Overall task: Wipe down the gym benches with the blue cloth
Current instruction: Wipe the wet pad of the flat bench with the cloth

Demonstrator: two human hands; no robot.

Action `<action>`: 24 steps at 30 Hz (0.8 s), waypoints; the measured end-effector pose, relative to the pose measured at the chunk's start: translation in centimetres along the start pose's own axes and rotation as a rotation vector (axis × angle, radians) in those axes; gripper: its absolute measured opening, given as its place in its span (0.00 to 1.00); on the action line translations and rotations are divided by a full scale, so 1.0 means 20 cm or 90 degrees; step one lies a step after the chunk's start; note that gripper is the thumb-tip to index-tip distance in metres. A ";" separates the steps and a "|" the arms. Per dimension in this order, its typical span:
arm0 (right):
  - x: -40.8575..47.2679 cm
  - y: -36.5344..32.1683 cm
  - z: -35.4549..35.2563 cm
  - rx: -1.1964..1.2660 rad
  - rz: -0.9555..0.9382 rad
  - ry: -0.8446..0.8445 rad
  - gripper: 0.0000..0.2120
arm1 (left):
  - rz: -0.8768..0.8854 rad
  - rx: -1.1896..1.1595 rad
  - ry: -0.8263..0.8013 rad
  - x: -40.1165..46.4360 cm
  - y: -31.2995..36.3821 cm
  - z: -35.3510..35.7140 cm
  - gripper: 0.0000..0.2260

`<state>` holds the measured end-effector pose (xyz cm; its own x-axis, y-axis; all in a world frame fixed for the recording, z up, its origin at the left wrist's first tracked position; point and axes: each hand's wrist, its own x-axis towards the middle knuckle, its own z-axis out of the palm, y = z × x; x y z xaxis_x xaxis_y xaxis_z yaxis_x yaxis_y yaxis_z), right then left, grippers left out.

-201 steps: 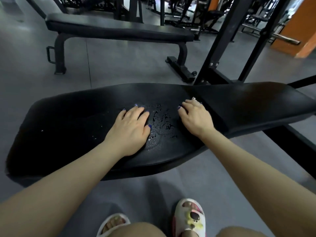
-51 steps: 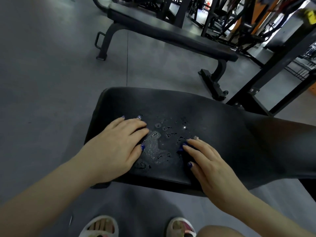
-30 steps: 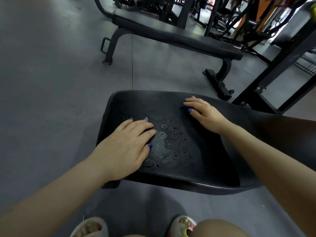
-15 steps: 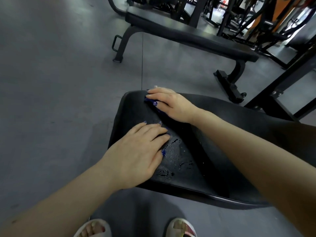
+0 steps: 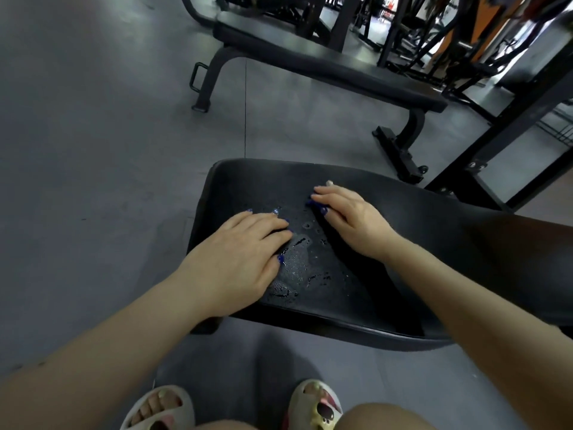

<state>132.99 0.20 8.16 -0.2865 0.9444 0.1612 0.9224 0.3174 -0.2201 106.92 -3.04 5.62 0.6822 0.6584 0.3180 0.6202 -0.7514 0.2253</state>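
While wet bench [image 5: 403, 243] glistens, cloth [image 5: 314, 204] lies under right hand [image 5: 350, 218].

Both hands [image 5: 245, 252] [image 5: 350, 218] flat, fingers extended

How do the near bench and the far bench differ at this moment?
The near bench has water droplets and a wet patch on its pad; the far bench looks dry. Both hands, left hand and right hand, rest on the near bench; nothing touches the far bench. The far bench shows its legs; the near bench's are mostly hidden. Both have black padding.
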 end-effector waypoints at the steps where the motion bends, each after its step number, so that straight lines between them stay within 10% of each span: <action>1: -0.08 0.02 -0.04 0.003 -0.001 -0.009 0.16 | -0.002 0.000 0.001 0.00 0.00 0.00 0.23; 6: -0.25 0.06 -0.07 -0.005 0.124 0.063 0.15 | 0.000 -0.002 0.006 0.00 0.00 0.01 0.23; 24: -0.62 -0.13 -0.13 0.025 -0.070 -0.022 0.16 | 0.002 -0.019 0.010 -0.23 -0.12 -0.03 0.25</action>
<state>134.90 -12.46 9.28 -0.3951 0.9057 0.1533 0.8741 0.4220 -0.2404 102.04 -4.22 4.17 0.6780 0.6556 0.3324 0.6062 -0.7545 0.2515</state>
